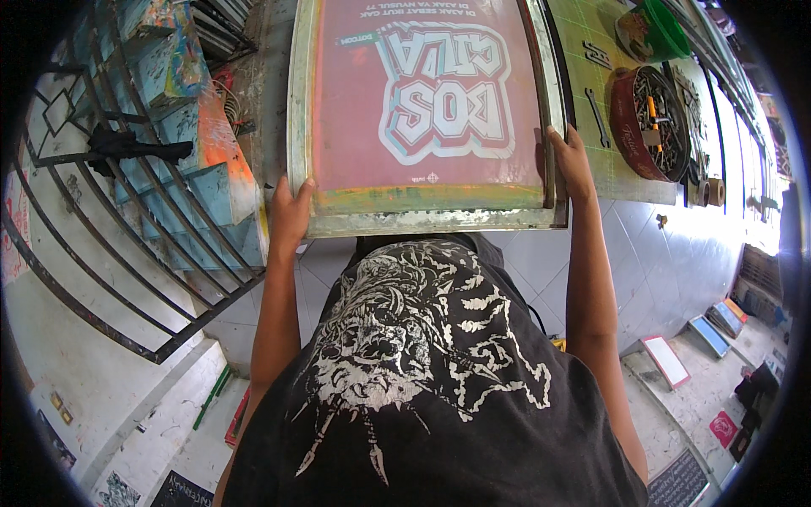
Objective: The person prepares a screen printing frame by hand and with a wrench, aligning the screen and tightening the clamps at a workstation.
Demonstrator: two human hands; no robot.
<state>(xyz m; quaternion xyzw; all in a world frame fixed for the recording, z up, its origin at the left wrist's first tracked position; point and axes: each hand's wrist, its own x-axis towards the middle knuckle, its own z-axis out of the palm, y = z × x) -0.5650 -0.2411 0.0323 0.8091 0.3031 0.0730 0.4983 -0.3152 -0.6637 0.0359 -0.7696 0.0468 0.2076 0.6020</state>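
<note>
A screen printing frame [439,221] with pale metal sides lies in front of my body, over the work table. Its reddish mesh [355,127] carries large block lettering, seen upside down and reversed, and a yellow-green ink stain runs along the near end. My left hand [292,211] grips the frame's left side near the near corner, thumb on top. On the opposite side, a little farther up, my right hand [571,162] holds the frame's right edge, its thumb on top too. The fingers under the frame are mostly hidden.
To the right, a green cutting mat [591,110] bears a wrench [596,118], a round red tin [625,127] of tools and hardware, and a green bucket [650,32]. Bent metal bars [160,342] with a black cloth [127,145] stand left, beside paint-stained blue boxes [207,203].
</note>
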